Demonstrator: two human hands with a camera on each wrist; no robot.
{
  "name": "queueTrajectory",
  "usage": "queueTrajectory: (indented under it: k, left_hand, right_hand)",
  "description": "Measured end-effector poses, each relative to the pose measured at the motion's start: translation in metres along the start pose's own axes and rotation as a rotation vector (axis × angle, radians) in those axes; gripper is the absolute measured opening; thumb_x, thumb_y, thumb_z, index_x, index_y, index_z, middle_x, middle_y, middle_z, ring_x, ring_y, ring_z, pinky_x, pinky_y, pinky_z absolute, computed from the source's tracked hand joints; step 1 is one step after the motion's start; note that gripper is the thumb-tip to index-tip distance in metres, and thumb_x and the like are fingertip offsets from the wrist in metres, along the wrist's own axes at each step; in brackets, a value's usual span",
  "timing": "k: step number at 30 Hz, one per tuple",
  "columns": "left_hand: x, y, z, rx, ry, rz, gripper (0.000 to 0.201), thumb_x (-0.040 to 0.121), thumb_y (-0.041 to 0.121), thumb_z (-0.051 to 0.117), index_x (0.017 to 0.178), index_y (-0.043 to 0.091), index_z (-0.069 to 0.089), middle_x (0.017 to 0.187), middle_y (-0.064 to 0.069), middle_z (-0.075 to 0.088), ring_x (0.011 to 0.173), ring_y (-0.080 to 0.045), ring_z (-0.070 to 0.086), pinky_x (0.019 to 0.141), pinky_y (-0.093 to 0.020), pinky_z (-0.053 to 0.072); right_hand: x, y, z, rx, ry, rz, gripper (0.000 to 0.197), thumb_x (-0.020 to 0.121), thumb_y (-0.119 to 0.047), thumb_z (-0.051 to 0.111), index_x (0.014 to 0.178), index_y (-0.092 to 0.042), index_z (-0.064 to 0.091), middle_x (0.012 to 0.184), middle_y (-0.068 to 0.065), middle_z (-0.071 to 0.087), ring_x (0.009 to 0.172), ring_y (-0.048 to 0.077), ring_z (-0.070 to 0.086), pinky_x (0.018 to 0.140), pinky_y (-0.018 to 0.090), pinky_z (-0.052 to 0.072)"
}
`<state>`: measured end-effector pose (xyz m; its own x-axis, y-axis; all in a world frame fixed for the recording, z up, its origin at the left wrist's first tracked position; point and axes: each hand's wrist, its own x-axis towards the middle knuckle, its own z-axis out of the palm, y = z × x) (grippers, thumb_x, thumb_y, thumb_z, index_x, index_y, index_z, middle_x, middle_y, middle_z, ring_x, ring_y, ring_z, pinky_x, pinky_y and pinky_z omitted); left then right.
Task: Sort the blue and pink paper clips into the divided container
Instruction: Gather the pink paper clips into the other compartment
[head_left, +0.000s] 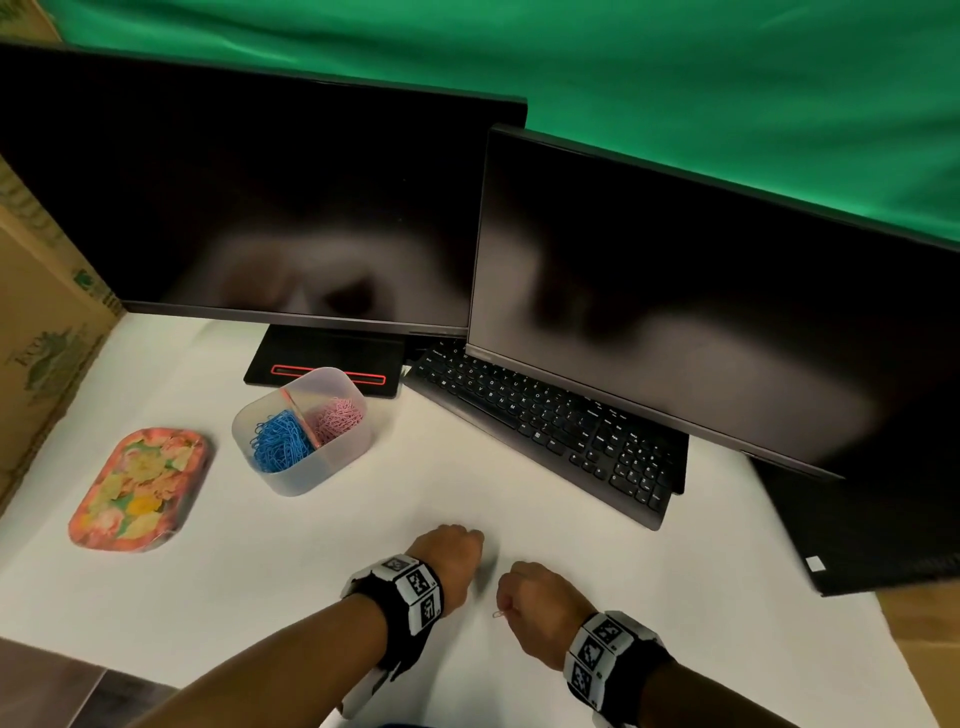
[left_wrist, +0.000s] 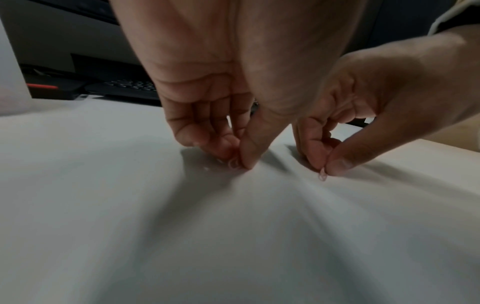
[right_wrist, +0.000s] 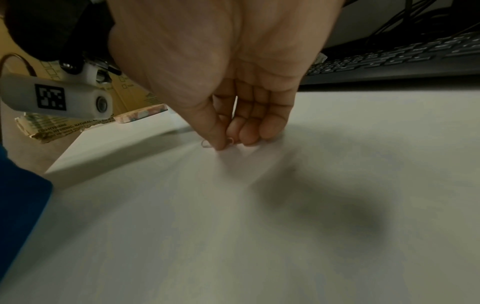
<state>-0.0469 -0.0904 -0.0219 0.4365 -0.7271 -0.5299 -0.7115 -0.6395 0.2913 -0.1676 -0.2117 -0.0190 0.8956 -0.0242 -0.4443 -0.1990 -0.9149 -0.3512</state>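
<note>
Left hand (left_wrist: 221, 115) and right hand (right_wrist: 233, 98), side by side at 6 o'clock on the white table (head_left: 291, 571). From the head view, only knuckles; from the wrist views, each thumb and fingertip pinching a small pink wire paper clip (left_wrist: 233, 163).

blue clips (head_left: 278, 440) and pink clips (head_left: 337, 415) fill separate container (head_left: 291, 480) halves.

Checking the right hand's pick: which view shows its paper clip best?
Right wrist: the pink paper clip sits pinched at the right hand thumb tip. Left wrist shows only its end under the thumb; head shows a tiny loop.
</note>
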Motion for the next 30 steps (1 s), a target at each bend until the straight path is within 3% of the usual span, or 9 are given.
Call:
queueTrajectory:
  k: [8, 11, 14, 16, 19, 21, 24, 27, 30]
  left_hand:
    - [-0.005, 0.006, 0.006, 0.018, -0.034, -0.081, 0.033, 0.085, 0.003, 0.054, 0.118, 0.005, 0.053, 0.125, -0.016, 0.052, 0.116, -0.031, 0.052, 0.095, -0.037, 0.046]
    - [-0.012, -0.008, -0.003, -0.068, 0.02, -0.096, 0.028, 0.087, 0.007, 0.051, 0.114, 0.007, 0.053, 0.121, -0.014, 0.054, 0.11, -0.031, 0.055, 0.09, -0.037, 0.046]
    - [-0.016, -0.04, -0.031, -0.302, 0.228, -0.199, 0.018, 0.086, 0.017, 0.05, 0.099, 0.015, 0.062, 0.104, -0.009, 0.066, 0.097, -0.029, 0.063, 0.082, -0.033, 0.051]
    - [-0.018, -0.065, -0.058, -0.442, 0.407, -0.305, 0.012, 0.084, 0.021, 0.056, 0.09, 0.021, 0.066, 0.094, -0.005, 0.072, 0.089, -0.025, 0.067, 0.079, -0.03, 0.053]
    - [-0.019, -0.101, -0.102, -0.505, 0.566, -0.443, 0.01, 0.083, 0.022, 0.066, 0.092, 0.02, 0.07, 0.095, -0.004, 0.071, 0.092, -0.024, 0.066, 0.084, -0.029, 0.052]
    - [-0.017, -0.123, -0.124, -0.497, 0.599, -0.477, 0.012, 0.083, 0.023, 0.066, 0.092, 0.018, 0.072, 0.096, -0.003, 0.071, 0.095, -0.024, 0.066, 0.083, -0.03, 0.052]
    - [-0.014, -0.14, -0.146, -0.419, 0.569, -0.569, 0.018, 0.086, 0.031, 0.063, 0.095, 0.018, 0.072, 0.102, -0.007, 0.071, 0.098, -0.027, 0.066, 0.084, -0.028, 0.049]
    - [-0.015, -0.152, -0.153, -0.476, 0.552, -0.613, 0.023, 0.088, 0.03, 0.061, 0.101, 0.016, 0.073, 0.104, -0.01, 0.071, 0.098, -0.03, 0.066, 0.088, -0.032, 0.053]
    - [-0.023, -0.174, -0.148, -0.537, 0.66, -0.593, 0.014, 0.083, 0.025, 0.061, 0.088, 0.022, 0.073, 0.094, -0.006, 0.073, 0.091, -0.028, 0.067, 0.082, -0.031, 0.055]
  right_hand:
    - [0.006, -0.008, -0.002, 0.003, -0.011, 0.032, 0.022, 0.094, -0.012, 0.047, 0.112, -0.014, 0.059, 0.118, 0.005, 0.058, 0.11, 0.023, 0.054, 0.092, 0.028, 0.043]
    - [0.017, -0.021, -0.012, 0.143, 0.021, 0.08, 0.018, 0.092, -0.017, 0.046, 0.103, -0.019, 0.061, 0.108, 0.0, 0.061, 0.101, 0.018, 0.058, 0.087, 0.025, 0.046]
    - [0.045, -0.038, -0.035, 0.41, 0.076, 0.164, 0.017, 0.087, -0.017, 0.053, 0.077, -0.029, 0.059, 0.077, -0.009, 0.063, 0.072, 0.01, 0.061, 0.073, 0.023, 0.054]
    - [0.071, -0.055, -0.055, 0.565, 0.115, 0.2, 0.021, 0.082, -0.011, 0.059, 0.07, -0.029, 0.058, 0.071, -0.008, 0.064, 0.064, 0.011, 0.061, 0.064, 0.022, 0.054]
    - [0.113, -0.085, -0.085, 0.738, 0.152, 0.216, 0.023, 0.076, -0.006, 0.058, 0.062, -0.023, 0.062, 0.066, -0.002, 0.066, 0.056, 0.019, 0.059, 0.049, 0.026, 0.048]
    - [0.141, -0.103, -0.103, 0.742, 0.207, 0.175, 0.024, 0.074, -0.006, 0.057, 0.058, -0.023, 0.066, 0.063, -0.001, 0.067, 0.057, 0.022, 0.062, 0.054, 0.033, 0.055]
    - [0.175, -0.126, -0.128, 0.714, 0.244, 0.11, 0.026, 0.077, -0.003, 0.063, 0.059, -0.021, 0.067, 0.063, 0.003, 0.068, 0.061, 0.025, 0.064, 0.07, 0.047, 0.06]
    - [0.192, -0.146, -0.143, 0.615, 0.278, 0.084, 0.029, 0.077, -0.003, 0.06, 0.057, -0.023, 0.063, 0.076, 0.012, 0.073, 0.074, 0.032, 0.07, 0.076, 0.041, 0.059]
    - [0.198, -0.148, -0.146, 0.543, 0.293, 0.079, 0.023, 0.078, -0.004, 0.055, 0.071, -0.016, 0.074, 0.079, 0.012, 0.074, 0.077, 0.032, 0.07, 0.074, 0.037, 0.059]
